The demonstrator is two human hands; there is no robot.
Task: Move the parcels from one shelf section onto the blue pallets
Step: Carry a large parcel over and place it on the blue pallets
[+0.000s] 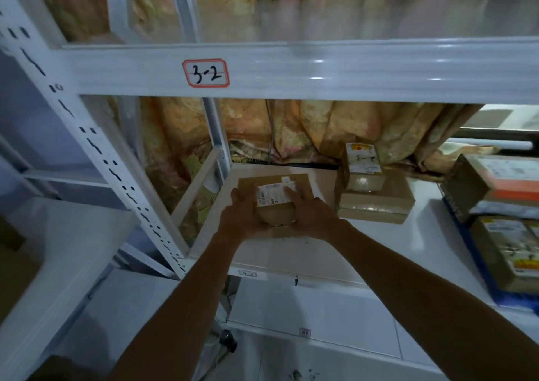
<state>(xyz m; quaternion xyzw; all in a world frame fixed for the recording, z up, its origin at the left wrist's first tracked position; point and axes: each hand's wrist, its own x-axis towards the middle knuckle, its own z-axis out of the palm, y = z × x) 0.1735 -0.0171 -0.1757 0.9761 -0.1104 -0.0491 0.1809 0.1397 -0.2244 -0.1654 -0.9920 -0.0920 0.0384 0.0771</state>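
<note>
Left hand (237, 220) and right hand (309, 214) both grip a small labelled parcel (274, 205) from either side, over a flat box (303, 180) on the shelf (291, 252).

I read handwritten "3-2" on a red-bordered label (206, 73), upper shelf beam (364, 71), print on the parcel (275, 216) too blurred.

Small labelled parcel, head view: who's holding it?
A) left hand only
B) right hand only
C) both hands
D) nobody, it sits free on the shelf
C: the left hand and the right hand grip the small parcel from opposite sides, fingers wrapped over its top edge.
</note>
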